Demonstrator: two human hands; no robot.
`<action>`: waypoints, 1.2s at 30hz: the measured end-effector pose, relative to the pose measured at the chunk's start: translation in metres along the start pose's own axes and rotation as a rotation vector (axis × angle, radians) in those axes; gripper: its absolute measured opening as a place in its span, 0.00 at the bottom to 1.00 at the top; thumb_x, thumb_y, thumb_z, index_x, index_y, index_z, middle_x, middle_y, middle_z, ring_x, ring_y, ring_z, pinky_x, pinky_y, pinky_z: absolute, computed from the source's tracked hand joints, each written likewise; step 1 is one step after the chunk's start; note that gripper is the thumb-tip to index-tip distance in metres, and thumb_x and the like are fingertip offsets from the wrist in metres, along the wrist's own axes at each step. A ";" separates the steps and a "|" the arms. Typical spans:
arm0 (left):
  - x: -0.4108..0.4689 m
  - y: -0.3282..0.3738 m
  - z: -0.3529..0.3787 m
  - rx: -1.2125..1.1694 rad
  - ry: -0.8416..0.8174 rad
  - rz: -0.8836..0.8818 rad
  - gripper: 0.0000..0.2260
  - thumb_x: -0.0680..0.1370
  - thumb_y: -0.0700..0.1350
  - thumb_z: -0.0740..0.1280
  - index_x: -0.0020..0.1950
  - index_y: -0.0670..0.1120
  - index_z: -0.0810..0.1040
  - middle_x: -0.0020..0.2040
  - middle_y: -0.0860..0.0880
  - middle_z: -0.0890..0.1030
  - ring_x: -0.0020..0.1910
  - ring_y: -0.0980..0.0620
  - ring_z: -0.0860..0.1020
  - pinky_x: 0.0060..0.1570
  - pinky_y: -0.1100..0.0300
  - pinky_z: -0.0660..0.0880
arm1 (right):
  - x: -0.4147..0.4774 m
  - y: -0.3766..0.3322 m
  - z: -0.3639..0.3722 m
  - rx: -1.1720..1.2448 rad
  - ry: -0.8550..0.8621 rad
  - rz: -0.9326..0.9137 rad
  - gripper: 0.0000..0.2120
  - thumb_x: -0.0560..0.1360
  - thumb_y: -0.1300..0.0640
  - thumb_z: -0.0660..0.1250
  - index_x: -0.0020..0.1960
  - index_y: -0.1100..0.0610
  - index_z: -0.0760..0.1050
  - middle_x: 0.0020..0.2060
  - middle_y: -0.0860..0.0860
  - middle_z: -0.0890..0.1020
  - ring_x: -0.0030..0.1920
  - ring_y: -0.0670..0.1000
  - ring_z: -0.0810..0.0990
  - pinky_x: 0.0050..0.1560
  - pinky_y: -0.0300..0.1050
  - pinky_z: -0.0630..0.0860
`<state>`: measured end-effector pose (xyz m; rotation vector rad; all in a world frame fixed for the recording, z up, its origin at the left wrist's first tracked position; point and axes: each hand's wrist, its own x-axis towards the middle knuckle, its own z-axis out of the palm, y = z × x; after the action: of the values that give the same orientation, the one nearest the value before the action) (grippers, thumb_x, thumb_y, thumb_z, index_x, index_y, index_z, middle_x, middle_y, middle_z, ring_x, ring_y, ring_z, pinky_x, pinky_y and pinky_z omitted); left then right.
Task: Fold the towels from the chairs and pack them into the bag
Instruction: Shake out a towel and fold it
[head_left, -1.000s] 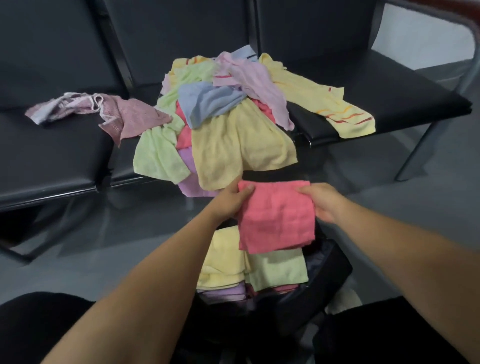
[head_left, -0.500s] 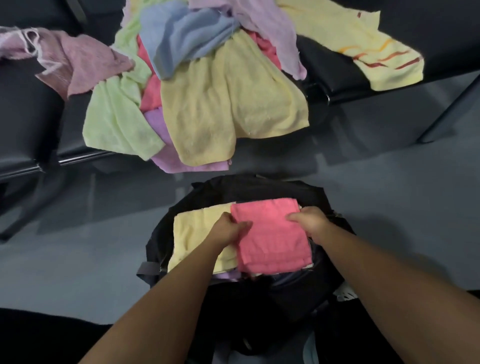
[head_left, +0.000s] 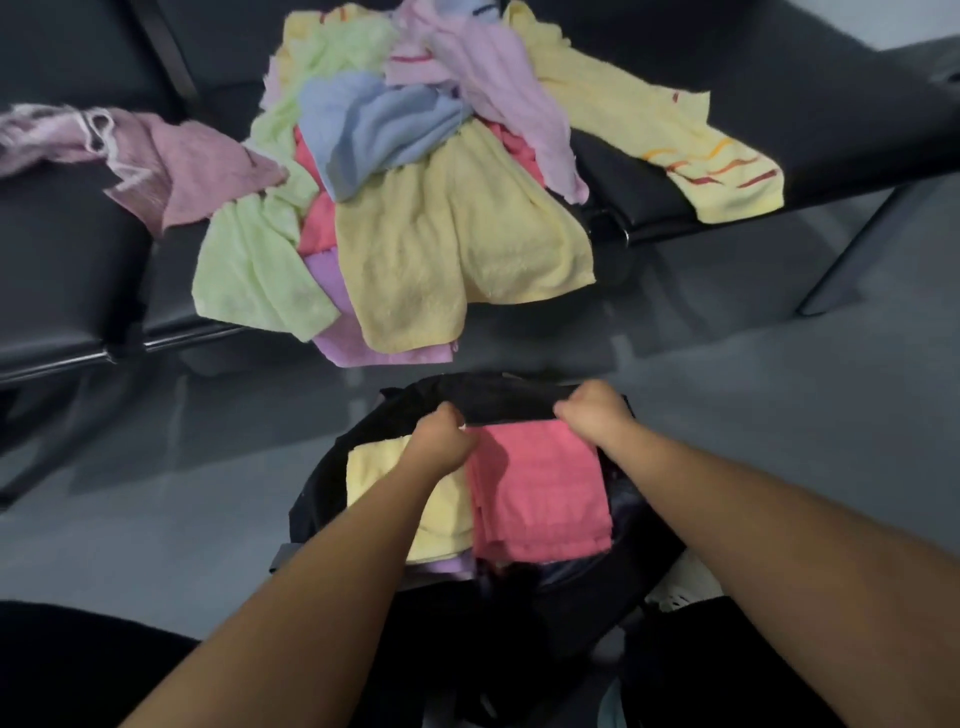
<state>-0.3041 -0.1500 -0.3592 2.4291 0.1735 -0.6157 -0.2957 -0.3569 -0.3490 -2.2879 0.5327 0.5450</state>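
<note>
A black bag (head_left: 322, 499) stands open on the floor in front of me. Inside it a folded pink towel (head_left: 540, 493) lies flat beside a folded yellow towel (head_left: 441, 519), with a purple one (head_left: 447, 564) showing underneath. My left hand (head_left: 441, 439) and my right hand (head_left: 595, 413) curl round the pink towel's far corners, right at the bag's far rim (head_left: 504, 402). A heap of unfolded towels (head_left: 447, 228) in yellow, green, blue, pink and lilac covers the middle chair seat and hangs over its front edge.
A mauve towel (head_left: 182, 171) lies on the left black chair (head_left: 62, 270). A striped yellow towel (head_left: 691, 156) stretches onto the right chair (head_left: 831, 114). Grey floor (head_left: 779, 415) surrounds the bag, and a chair leg (head_left: 852, 260) stands at the right.
The pink towel came down from mid-air into the bag beside the yellow one. Both hands slid forward to its far edge at the bag's rim. My view tilted down and closer.
</note>
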 end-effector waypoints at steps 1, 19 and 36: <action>-0.003 0.011 -0.020 0.021 -0.019 0.064 0.08 0.78 0.45 0.68 0.50 0.40 0.79 0.43 0.46 0.80 0.45 0.47 0.78 0.43 0.57 0.70 | -0.004 -0.022 -0.012 0.044 -0.020 -0.045 0.08 0.75 0.59 0.69 0.38 0.61 0.76 0.34 0.56 0.77 0.41 0.57 0.77 0.31 0.41 0.66; 0.006 0.044 -0.254 -0.071 0.549 0.187 0.04 0.78 0.44 0.68 0.50 0.44 0.78 0.46 0.48 0.80 0.48 0.46 0.78 0.44 0.56 0.70 | -0.017 -0.254 -0.094 0.015 0.215 -0.576 0.14 0.75 0.62 0.70 0.58 0.70 0.77 0.51 0.64 0.82 0.42 0.55 0.74 0.36 0.45 0.69; 0.050 0.077 -0.282 -0.848 0.520 0.389 0.12 0.72 0.48 0.68 0.43 0.39 0.77 0.39 0.44 0.74 0.40 0.49 0.71 0.43 0.53 0.68 | 0.064 -0.296 -0.094 0.034 0.356 -0.812 0.10 0.77 0.61 0.65 0.50 0.50 0.84 0.53 0.58 0.78 0.51 0.58 0.78 0.45 0.44 0.70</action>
<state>-0.1303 -0.0435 -0.1440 1.6631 0.1285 0.2508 -0.0691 -0.2428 -0.1594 -2.3242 -0.2462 -0.2693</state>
